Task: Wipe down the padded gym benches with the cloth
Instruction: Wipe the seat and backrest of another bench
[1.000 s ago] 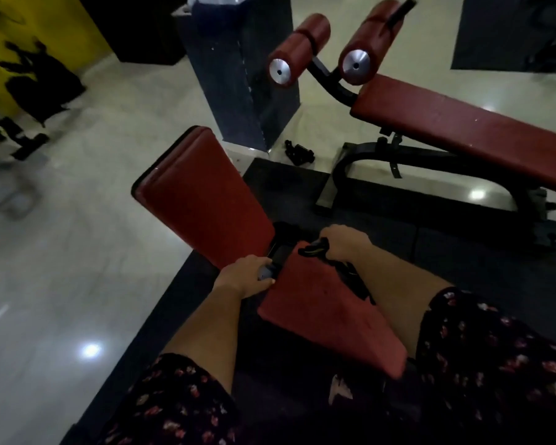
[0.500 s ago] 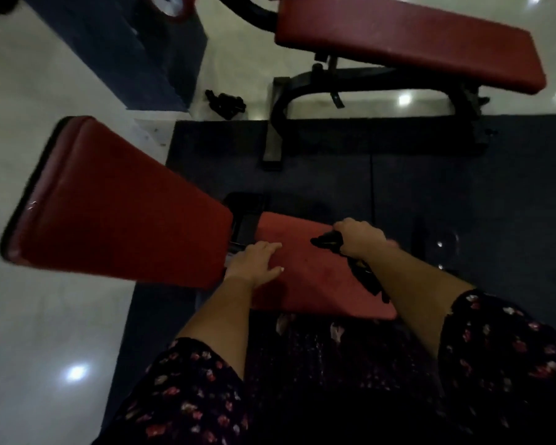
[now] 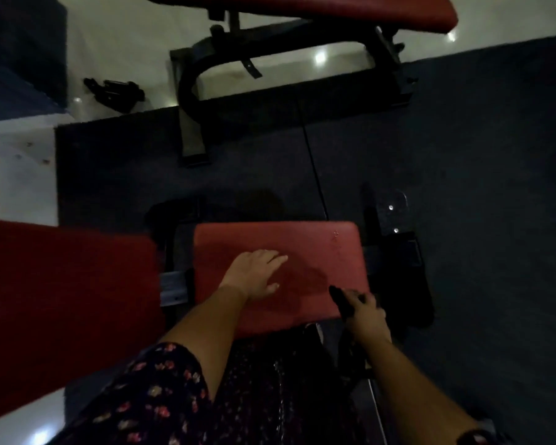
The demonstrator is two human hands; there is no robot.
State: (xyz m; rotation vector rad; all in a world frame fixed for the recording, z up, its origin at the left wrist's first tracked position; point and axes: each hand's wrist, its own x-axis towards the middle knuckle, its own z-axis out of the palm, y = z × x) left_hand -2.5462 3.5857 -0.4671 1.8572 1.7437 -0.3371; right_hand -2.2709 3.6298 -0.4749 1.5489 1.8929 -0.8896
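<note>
At your far left, the red backrest pad (image 3: pixel 61 300) is parted from the seat pad by a gap of dark frame. Your left hand (image 3: pixel 254 274) rests flat with straight fingers on the seat pad (image 3: pixel 302 242), left of its middle. Your right hand (image 3: pixel 365 311) is curled round the dark cloth (image 3: pixel 341 301) at the pad's near right corner, so nearly all the pad lies left of and beyond that grip. The pad runs long left to right, and a leftward sweep would likely meet your left hand.
</note>
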